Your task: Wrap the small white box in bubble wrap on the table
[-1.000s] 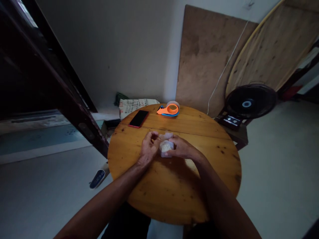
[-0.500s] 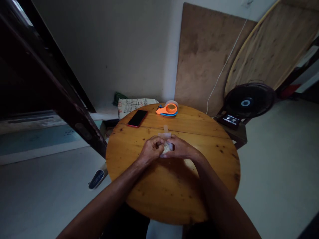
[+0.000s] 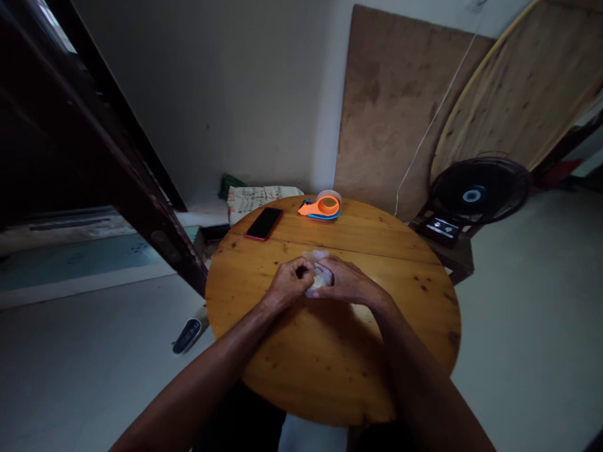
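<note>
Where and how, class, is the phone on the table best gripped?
The phone lies flat on the table, so its long edges at mid-length are probably the best grip, spanned from above, coming from the near side, the left hand being closer.

Left forearm (image 3: 217, 361) and right forearm (image 3: 419, 364) are slanting inward, bringing the hands close together! The left hand (image 3: 289, 279) is curling, thumb and forefinger pinching into a small ring; opposite, the right hand (image 3: 348, 281) is arching, its fingers and thumb cupping inward.
</note>
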Motion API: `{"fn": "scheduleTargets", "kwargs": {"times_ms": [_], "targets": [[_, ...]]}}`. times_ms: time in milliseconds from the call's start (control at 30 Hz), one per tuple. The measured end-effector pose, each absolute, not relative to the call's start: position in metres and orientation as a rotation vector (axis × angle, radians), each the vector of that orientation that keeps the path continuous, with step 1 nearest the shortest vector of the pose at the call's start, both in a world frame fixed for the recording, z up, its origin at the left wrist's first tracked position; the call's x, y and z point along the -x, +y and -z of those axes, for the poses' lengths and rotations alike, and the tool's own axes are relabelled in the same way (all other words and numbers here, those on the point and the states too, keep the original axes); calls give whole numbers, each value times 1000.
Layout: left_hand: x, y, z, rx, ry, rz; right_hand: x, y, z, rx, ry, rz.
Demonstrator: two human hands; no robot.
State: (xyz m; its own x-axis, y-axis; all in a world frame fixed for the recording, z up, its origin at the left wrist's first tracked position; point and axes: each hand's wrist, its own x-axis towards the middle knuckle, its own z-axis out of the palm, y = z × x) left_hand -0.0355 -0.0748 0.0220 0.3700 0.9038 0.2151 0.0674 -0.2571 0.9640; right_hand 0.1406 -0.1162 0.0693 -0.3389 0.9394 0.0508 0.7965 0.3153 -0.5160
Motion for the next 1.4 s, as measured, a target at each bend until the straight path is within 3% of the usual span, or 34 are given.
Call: {"fn": "scheduleTargets", "kwargs": {"times_ms": [500, 1133, 1400], "targets": [[35, -77, -23, -1806, 864, -1062, -156, -102, -54, 1321, -2104, -609], [34, -76, -16, -1771, 889, -1013, -157, -86, -33, 1418, -1696, -283], [34, -76, -19, -1776, 899, -1020, -152, -84, -26, 1509, -1608, -334]]}}
